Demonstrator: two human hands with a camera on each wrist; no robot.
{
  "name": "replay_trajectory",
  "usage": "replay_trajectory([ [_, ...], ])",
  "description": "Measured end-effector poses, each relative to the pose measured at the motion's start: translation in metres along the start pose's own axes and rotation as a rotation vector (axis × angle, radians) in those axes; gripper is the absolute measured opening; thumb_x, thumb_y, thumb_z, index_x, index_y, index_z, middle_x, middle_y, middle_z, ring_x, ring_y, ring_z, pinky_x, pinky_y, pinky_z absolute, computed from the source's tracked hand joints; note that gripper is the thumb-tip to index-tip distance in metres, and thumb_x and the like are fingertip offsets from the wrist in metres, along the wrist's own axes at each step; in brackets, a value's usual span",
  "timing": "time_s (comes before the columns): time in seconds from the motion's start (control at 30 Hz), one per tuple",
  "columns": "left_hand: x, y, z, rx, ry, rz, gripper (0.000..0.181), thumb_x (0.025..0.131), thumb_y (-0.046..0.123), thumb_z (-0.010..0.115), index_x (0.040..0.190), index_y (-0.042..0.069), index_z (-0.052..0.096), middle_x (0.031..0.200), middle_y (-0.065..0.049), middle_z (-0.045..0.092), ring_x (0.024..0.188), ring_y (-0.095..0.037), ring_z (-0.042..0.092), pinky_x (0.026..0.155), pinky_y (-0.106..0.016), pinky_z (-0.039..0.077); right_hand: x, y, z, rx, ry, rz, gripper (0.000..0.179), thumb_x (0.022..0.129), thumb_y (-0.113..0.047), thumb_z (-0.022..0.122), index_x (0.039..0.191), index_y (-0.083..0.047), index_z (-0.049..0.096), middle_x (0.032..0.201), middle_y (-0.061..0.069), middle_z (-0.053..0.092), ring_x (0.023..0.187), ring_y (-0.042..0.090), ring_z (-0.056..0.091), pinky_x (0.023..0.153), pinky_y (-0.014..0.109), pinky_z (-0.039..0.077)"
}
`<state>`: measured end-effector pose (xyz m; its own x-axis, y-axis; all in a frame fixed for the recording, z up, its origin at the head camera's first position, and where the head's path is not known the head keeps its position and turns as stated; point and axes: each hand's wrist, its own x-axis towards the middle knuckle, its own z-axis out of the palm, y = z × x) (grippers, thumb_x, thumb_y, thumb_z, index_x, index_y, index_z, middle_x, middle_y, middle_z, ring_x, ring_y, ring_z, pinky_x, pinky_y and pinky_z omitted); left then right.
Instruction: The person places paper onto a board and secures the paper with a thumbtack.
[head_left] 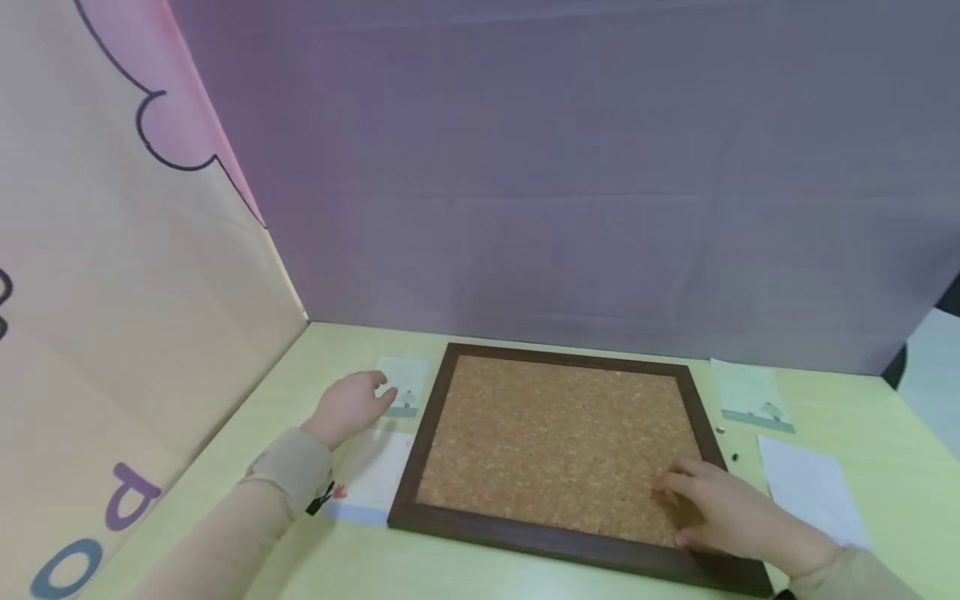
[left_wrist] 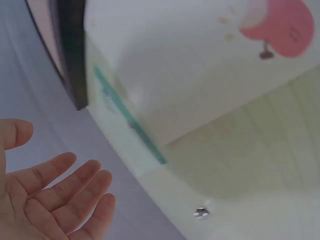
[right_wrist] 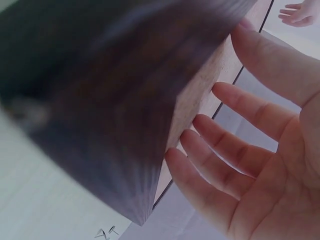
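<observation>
A corkboard (head_left: 562, 442) with a dark brown wooden frame lies flat on the table. My right hand (head_left: 720, 508) hovers at its near right part, fingers spread and slightly bent, fingertips close over the cork. In the right wrist view the same hand (right_wrist: 250, 155) shows nothing in its palm. On the other side, my left hand (head_left: 351, 408) is raised over two sheets, an upper printed paper (head_left: 408, 379) with a green strip and a lower printed paper (head_left: 375, 475) with a red figure. That palm (left_wrist: 55, 205) faces the left wrist camera and holds nothing.
Right of the board lie another green-striped paper (head_left: 750, 392) and a plain white paper (head_left: 810, 483). Small thumbtacks (right_wrist: 106, 232) lie beside the frame. A shiny tack (left_wrist: 201, 212) rests near the left papers. A grey cloth wall (head_left: 562, 183) stands behind the table.
</observation>
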<state>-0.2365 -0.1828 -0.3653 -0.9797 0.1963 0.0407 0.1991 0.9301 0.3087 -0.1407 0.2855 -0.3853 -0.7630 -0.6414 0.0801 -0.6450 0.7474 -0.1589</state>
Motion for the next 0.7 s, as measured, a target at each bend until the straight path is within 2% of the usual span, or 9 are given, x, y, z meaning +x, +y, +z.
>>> replay_trajectory([
  [0.17,0.009,-0.003,0.004,-0.015,-0.043,-0.058,0.049,0.095,0.029,0.049,0.125,-0.01,0.051,0.123,-0.026,0.059,0.109,-0.04,0.059,0.093,-0.051,0.047,-0.001,0.0,0.001,-0.02,0.013,0.008,0.053,0.061,-0.033,0.086,0.104,-0.01,0.067,0.096,-0.005,0.055,0.081,0.006,0.053,0.068,0.031,0.051],
  [0.4,0.026,-0.003,0.006,-0.047,-0.1,-0.097,0.059,0.094,0.03,0.052,0.134,-0.011,0.041,0.136,-0.028,0.047,0.124,-0.042,0.047,0.104,-0.051,0.038,-0.002,-0.002,0.003,-0.03,0.02,0.007,0.052,0.058,-0.031,0.087,0.101,-0.012,0.065,0.094,-0.005,0.054,0.079,0.007,0.052,0.066,0.031,0.049],
  [0.57,0.033,-0.004,0.006,-0.064,-0.102,-0.11,0.063,0.093,0.03,0.054,0.136,-0.012,0.037,0.136,-0.03,0.046,0.124,-0.044,0.046,0.105,-0.051,0.037,0.001,-0.001,0.001,-0.011,-0.003,0.01,0.051,0.058,-0.031,0.087,0.1,-0.013,0.064,0.093,-0.005,0.053,0.077,0.008,0.051,0.065,0.03,0.048],
  [0.7,0.036,-0.007,0.006,-0.086,-0.127,-0.14,0.066,0.093,0.031,0.055,0.139,-0.012,0.033,0.14,-0.03,0.041,0.127,-0.044,0.042,0.106,-0.052,0.036,0.004,0.0,-0.001,0.022,-0.043,0.031,0.05,0.06,-0.033,0.086,0.1,-0.015,0.064,0.094,-0.005,0.054,0.078,0.009,0.052,0.065,0.031,0.049],
])
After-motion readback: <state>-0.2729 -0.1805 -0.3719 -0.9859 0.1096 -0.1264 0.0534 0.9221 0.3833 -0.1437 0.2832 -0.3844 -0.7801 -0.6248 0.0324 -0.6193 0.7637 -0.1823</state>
